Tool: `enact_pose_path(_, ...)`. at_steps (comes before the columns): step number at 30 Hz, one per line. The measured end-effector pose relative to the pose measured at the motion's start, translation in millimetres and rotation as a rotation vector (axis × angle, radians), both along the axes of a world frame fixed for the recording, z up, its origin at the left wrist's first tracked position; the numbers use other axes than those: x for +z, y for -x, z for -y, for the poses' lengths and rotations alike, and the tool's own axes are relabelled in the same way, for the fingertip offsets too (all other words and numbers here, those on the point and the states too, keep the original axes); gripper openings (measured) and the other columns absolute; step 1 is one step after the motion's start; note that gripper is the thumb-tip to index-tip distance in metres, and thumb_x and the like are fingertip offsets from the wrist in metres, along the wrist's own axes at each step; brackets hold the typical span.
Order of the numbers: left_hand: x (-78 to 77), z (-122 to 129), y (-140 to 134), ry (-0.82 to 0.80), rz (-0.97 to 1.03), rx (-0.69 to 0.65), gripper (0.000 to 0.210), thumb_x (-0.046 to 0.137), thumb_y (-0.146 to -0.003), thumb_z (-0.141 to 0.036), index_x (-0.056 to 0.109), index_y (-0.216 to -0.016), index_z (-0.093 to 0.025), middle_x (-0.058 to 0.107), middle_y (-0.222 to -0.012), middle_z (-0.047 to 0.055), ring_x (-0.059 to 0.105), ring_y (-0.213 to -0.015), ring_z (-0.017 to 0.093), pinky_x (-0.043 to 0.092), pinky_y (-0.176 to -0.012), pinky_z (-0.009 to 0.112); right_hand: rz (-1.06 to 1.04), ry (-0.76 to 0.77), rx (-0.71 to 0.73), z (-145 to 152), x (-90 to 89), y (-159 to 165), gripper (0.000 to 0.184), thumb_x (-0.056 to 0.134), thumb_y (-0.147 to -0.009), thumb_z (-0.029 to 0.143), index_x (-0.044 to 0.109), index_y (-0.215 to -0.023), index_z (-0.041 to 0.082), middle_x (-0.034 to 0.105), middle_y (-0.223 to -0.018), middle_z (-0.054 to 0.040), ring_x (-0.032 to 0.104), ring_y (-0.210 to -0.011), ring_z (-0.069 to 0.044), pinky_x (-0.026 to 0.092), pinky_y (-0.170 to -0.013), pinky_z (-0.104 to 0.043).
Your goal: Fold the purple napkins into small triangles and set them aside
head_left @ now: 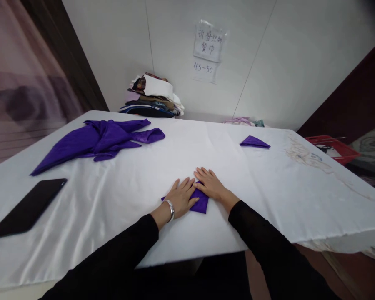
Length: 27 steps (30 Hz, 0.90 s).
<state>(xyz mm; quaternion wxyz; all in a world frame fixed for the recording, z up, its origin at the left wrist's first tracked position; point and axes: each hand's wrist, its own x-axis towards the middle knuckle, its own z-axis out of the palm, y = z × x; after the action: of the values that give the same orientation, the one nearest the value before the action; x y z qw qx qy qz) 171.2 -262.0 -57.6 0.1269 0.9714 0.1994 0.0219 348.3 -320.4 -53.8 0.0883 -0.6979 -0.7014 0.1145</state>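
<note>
Both my hands lie flat on a small folded purple napkin near the front edge of a table covered with a white cloth. My left hand, with a silver bracelet on its wrist, presses the napkin's left part. My right hand presses its upper right part. Both arms wear black sleeves. Most of the napkin is hidden under my hands.
A heap of unfolded purple napkins lies at the far left. One folded purple napkin sits at the far right. A black tablet lies at the near left. Stacked fabrics stand by the wall; a red crate is off the table's right.
</note>
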Motion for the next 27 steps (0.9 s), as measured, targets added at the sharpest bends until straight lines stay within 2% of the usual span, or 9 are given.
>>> enact_pose_path(6,-2.9,0,12,-0.005,0.015,0.069,0.061,0.034,-0.088,-0.052,0.03,-0.14,-0.019,0.029,-0.148,0.009,0.017,-0.137,0.026,0.01,-0.111,0.049,0.025,-0.015,-0.003,0,-4.5,-1,0.064,0.022,-0.09,0.06,0.03,-0.141,0.022,0.022,-0.15,-0.0056,0.012,-0.139,-0.022,0.009,-0.11,-0.042)
enact_pose_path(11,-5.1,-1,43,-0.044,0.0,0.129,0.07,0.032,-0.086,-0.061,0.028,-0.141,-0.018,0.028,-0.148,0.01,0.018,-0.137,0.026,0.01,-0.111,0.048,0.032,-0.015,-0.002,0,-7.5,-1,0.065,0.023,-0.089,0.061,0.03,-0.141,0.022,0.022,-0.15,-0.0051,0.012,-0.138,-0.022,0.008,-0.11,-0.042)
enact_pose_path(17,-6.5,-5,85,-0.089,-0.05,0.177,0.073,0.035,-0.085,-0.061,0.027,-0.142,-0.017,0.024,-0.148,0.011,0.017,-0.137,0.025,0.01,-0.111,0.047,0.035,-0.012,-0.004,-1,-8.6,-2,0.065,0.022,-0.089,0.062,0.029,-0.141,0.024,0.021,-0.15,-0.0042,0.011,-0.139,-0.022,0.008,-0.11,-0.042)
enact_pose_path(20,-0.4,-11,97,-0.064,-0.091,0.249,0.069,0.036,-0.086,-0.057,0.029,-0.141,-0.015,0.025,-0.148,0.011,0.019,-0.137,0.026,0.011,-0.111,0.049,0.022,0.0,-0.005,-2,-8.7,-2,0.066,0.021,-0.088,0.063,0.028,-0.141,0.025,0.02,-0.151,-0.0038,0.011,-0.139,-0.022,0.008,-0.11,-0.043)
enact_pose_path(22,8.5,-12,94,-0.042,-0.078,0.327,0.066,0.033,-0.088,-0.055,0.029,-0.14,-0.014,0.025,-0.148,0.012,0.019,-0.137,0.027,0.013,-0.11,0.05,0.015,0.002,-0.006,-2,-9.0,-3,0.066,0.021,-0.088,0.063,0.028,-0.142,0.025,0.02,-0.151,-0.0042,0.011,-0.139,-0.023,0.008,-0.11,-0.043)
enact_pose_path(24,19.3,-9,79,-0.043,-0.018,0.356,0.067,0.032,-0.089,-0.056,0.029,-0.14,-0.013,0.024,-0.149,0.012,0.018,-0.137,0.027,0.012,-0.11,0.05,0.012,-0.005,-0.008,-1,-9.6,-3,0.066,0.022,-0.088,0.062,0.028,-0.141,0.024,0.02,-0.151,-0.0048,0.011,-0.139,-0.022,0.008,-0.11,-0.043)
enact_pose_path(27,30.4,1,39,-0.042,0.069,0.24,0.072,0.034,-0.086,-0.061,0.028,-0.14,-0.015,0.021,-0.15,0.012,0.016,-0.138,0.026,0.008,-0.111,0.049,0.018,-0.017,-0.015,0,-10.5,-3,0.064,0.024,-0.089,0.061,0.029,-0.141,0.023,0.02,-0.151,-0.0049,0.011,-0.139,-0.022,0.008,-0.11,-0.043)
